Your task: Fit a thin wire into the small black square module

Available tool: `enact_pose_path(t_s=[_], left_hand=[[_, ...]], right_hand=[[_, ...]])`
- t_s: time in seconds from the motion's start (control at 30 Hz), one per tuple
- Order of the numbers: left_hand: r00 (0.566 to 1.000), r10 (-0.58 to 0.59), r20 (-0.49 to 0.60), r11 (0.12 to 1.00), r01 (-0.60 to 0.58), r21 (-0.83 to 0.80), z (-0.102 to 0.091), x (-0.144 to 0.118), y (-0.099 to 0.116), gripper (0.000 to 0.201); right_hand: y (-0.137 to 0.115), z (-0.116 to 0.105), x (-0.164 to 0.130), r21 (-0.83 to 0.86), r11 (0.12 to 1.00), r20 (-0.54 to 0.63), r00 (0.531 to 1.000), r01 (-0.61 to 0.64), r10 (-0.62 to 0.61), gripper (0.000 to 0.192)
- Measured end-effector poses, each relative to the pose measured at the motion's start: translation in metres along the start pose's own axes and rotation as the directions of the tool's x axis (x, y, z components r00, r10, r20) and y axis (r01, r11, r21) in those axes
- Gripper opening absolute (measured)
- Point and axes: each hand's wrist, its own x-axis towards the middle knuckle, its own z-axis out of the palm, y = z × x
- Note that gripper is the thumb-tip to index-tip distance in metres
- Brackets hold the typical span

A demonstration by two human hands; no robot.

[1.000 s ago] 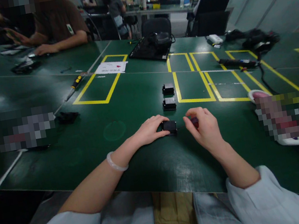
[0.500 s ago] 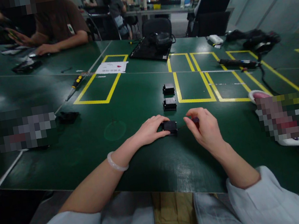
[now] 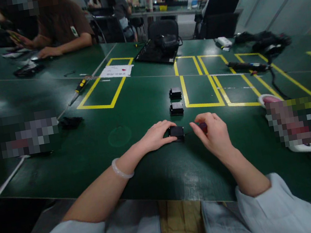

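On the green table, my left hand [image 3: 158, 135] closes thumb and fingers around a small black boxy part [image 3: 177, 133], pressing it to the surface. To its right, my right hand [image 3: 213, 132] is curled around the dark reddish handle of a screwdriver [image 3: 203, 126]. The thin shaft points left at the part's right side; whether the tip touches it is too small to tell. Beyond the hands stand two similar black parts with grey tops, a nearer one [image 3: 176, 108] and a farther one [image 3: 175, 93].
Yellow tape frames [image 3: 205, 104] mark the table. A yellow-and-black screwdriver [image 3: 81, 85], a paper sheet [image 3: 116, 71] and a black bag [image 3: 70, 122] lie left. On the right are a white-rimmed tray [image 3: 303, 145] and a black cabled tool [image 3: 248, 65]. A person [image 3: 65, 28] sits across.
Both hands stay almost in place, the left still on the black part. The screwdriver handle looks slightly turned in my right hand, whose fingers have shifted a little.
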Motion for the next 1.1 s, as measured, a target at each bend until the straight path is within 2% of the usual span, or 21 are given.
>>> enact_pose_path(t_s=[0.07, 0.2, 0.6, 0.77, 1.1], left_hand=[[1.000, 0.004, 0.002, 1.000, -0.004, -0.006, 0.0004, 0.0000, -0.0002, 0.038], [1.000, 0.002, 0.005, 1.000, -0.002, -0.017, -0.0002, 0.0000, 0.0006, 0.036], [1.000, 0.004, 0.002, 1.000, -0.004, -0.018, -0.0013, -0.0004, 0.0008, 0.037], [1.000, -0.004, 0.004, 1.000, 0.004, -0.015, -0.0010, -0.0005, 0.0009, 0.036], [1.000, 0.004, -0.003, 1.000, -0.004, -0.011, 0.0009, -0.0001, -0.0009, 0.038]], right_hand=[[0.0003, 0.0002, -0.0004, 0.009, 1.000, 0.006, 1.000, -0.022, 0.022, 0.002], [0.0006, 0.0002, -0.0020, 0.012, 0.998, 0.014, 0.998, -0.059, 0.059, 0.011], [-0.0004, -0.0007, -0.0002, -0.023, 1.000, 0.007, 1.000, -0.009, 0.010, 0.004], [-0.0005, -0.0008, -0.0009, -0.008, 1.000, -0.005, 1.000, -0.016, 0.016, 0.014], [0.0000, -0.0003, 0.0005, -0.005, 1.000, 0.005, 1.000, -0.020, 0.020, 0.005]])
